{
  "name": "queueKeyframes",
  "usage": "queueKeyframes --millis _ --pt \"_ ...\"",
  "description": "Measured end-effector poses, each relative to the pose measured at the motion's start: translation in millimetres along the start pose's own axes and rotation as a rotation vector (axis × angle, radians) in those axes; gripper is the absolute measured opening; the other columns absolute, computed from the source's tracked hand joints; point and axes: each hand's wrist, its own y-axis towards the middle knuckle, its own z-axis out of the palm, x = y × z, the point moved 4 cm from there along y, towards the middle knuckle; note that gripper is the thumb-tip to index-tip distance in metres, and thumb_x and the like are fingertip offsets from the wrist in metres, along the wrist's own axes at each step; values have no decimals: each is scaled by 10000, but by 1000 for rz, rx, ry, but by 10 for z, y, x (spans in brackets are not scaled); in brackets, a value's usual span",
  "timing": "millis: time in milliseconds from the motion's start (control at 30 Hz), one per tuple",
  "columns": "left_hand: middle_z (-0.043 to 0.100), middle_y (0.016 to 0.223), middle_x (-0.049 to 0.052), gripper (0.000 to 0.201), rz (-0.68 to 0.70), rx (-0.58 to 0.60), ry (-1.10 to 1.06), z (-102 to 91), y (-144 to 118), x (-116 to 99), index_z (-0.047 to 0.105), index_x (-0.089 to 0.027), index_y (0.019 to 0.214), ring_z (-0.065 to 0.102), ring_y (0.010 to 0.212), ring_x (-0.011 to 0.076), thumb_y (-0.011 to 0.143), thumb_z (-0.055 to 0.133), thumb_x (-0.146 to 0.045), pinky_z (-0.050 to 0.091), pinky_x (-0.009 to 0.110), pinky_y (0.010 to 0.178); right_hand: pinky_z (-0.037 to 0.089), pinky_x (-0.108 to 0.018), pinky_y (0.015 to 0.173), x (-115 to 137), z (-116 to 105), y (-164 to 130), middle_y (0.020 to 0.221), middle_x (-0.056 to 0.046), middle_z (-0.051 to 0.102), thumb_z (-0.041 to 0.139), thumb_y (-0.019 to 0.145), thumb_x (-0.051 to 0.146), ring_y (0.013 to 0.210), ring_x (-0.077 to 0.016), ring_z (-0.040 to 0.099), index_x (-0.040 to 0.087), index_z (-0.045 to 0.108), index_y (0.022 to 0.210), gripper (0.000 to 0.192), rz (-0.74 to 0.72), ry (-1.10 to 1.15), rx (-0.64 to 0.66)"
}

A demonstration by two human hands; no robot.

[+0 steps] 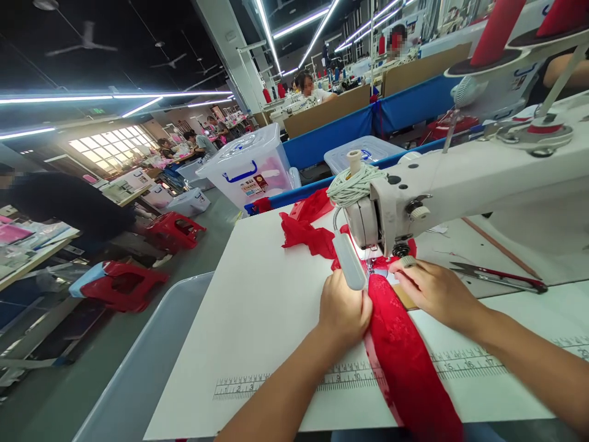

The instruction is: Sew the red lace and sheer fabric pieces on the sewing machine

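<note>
A strip of red lace fabric (405, 344) runs from the table's front edge up under the needle of a white sewing machine (460, 184). My left hand (343, 307) is closed on the fabric's left edge, just in front of the needle, its fingertips partly hidden by the machine's small lamp (348, 261). Right of the needle, my right hand (430, 288) has its thumb and fingers pinched together on red fabric beside the presser foot. More of the lace lies crumpled behind the needle on the white table (257, 307).
Thread snips (501, 276) and a brown stick (501, 245) lie right of the machine head. A printed ruler (350, 376) crosses the table front. Grey bin (151, 356) at left; lidded plastic box (253, 166) behind. Red stools (122, 285) and a person (69, 202) stand across the aisle.
</note>
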Motion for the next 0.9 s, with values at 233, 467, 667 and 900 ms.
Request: queueKeyframes --millis 233,467,667,900 --pt "548 714 7 241 -202 250 -255 -97 -68 -50 452 -209 667 575 768 221 762 668 -256 463 343 716 447 -327 628 147 45 41 809 -21 647 538 784 383 709 -202 600 236 566 749 153 153 158 167" --pt "547 635 -30 184 -380 318 -614 -173 -273 -99 392 -215 745 614 620 155 905 400 -305 489 279 594 454 -280 496 154 100 -52 637 10 646 450 839 379 562 -180 622 234 480 799 153 323 439 263" --pt "558 602 -62 436 -789 468 -1395 23 -603 -185 445 -178 946 601 550 114 688 723 -393 513 243 584 500 -336 568 262 -93 -368 940 -89 699 469 804 296 740 -250 690 225 540 1046 261 223 86 84" --pt "630 760 32 86 -309 258 -832 83 -768 -487 571 -177 844 615 695 181 800 497 -170 555 348 665 473 -247 494 721 -150 -342 681 4 618 400 955 308 557 -139 584 239 533 757 248 39 160 168"
